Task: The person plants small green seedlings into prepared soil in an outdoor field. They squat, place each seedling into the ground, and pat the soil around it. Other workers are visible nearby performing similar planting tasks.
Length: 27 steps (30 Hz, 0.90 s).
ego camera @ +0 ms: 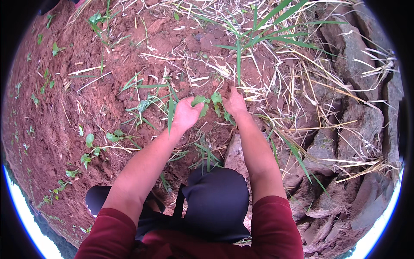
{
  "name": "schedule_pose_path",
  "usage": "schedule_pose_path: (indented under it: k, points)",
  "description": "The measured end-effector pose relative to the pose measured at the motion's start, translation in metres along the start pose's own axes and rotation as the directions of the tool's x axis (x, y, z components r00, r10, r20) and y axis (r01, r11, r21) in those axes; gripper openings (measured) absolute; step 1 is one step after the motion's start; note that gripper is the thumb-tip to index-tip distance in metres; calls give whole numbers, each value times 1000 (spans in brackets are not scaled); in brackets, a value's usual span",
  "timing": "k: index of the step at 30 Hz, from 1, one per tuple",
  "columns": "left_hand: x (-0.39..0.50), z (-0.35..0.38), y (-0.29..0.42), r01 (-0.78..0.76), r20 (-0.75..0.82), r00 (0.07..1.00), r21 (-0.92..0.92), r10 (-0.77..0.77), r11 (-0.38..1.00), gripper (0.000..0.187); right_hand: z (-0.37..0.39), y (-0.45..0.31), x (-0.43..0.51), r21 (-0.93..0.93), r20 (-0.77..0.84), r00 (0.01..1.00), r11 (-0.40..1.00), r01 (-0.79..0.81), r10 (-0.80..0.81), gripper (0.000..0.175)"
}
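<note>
A small broad-leaved green seedling [207, 101] stands in reddish soil between my two hands. My left hand [188, 112] is at its left side, one leaf coming out between the thumb and forefinger. My right hand [235, 103] reaches down to the ground at the seedling's right, beside its other leaf [216, 98]. Its fingertips are partly hidden against soil and straw, so I cannot tell whether they grip anything. Close to my left hand, a wilted leafy plant [142, 106] lies among grass blades [170, 110].
Dry straw [258, 92] covers the ground at right, beside a stacked stone edge [359, 129]. A tall grass clump [255, 39] grows ahead. More seedlings [90, 140] dot the soil [58, 106] at left. My bent knee [218, 194] is just below my hands, near a flat stone [233, 152].
</note>
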State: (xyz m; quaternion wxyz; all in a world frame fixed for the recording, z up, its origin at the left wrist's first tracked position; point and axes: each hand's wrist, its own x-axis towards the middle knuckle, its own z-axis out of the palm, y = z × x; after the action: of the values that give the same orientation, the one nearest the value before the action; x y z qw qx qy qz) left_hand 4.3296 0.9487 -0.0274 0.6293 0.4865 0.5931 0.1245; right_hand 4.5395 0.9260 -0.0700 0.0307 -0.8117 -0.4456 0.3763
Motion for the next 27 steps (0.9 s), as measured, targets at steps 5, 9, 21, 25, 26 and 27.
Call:
schedule_pose_path:
  k: [5, 9, 21, 25, 26, 27]
  points:
    - [14, -1, 22, 120, 54, 992, -144, -113, 982, 14, -13, 22, -28, -124, 72, 997, 991, 38, -30, 54]
    - [18, 2, 37, 221, 72, 975, -324, -209, 920, 13, 2, 26, -8, -212, 118, 970, 949, 232, -211, 42]
    - [47, 0, 79, 338, 190, 941, -517, -279, 787, 15, 20, 30, 39, -210, 160, 986, 975, 78, -44, 42]
    - [28, -25, 75, 330, 270, 938, -504, -217, 798, 24, 38, 52, 53, -175, 113, 992, 982, 67, -48, 46]
    - [21, -36, 70, 332, 255, 939, -497, -231, 802, 27, 51, 57, 61, 97, 85, 996, 995, -9, 0, 42]
    - [12, -46, 63, 323, 221, 945, -500, -242, 803, 26, 57, 66, 70, 226, 91, 994, 971, -76, 57, 40]
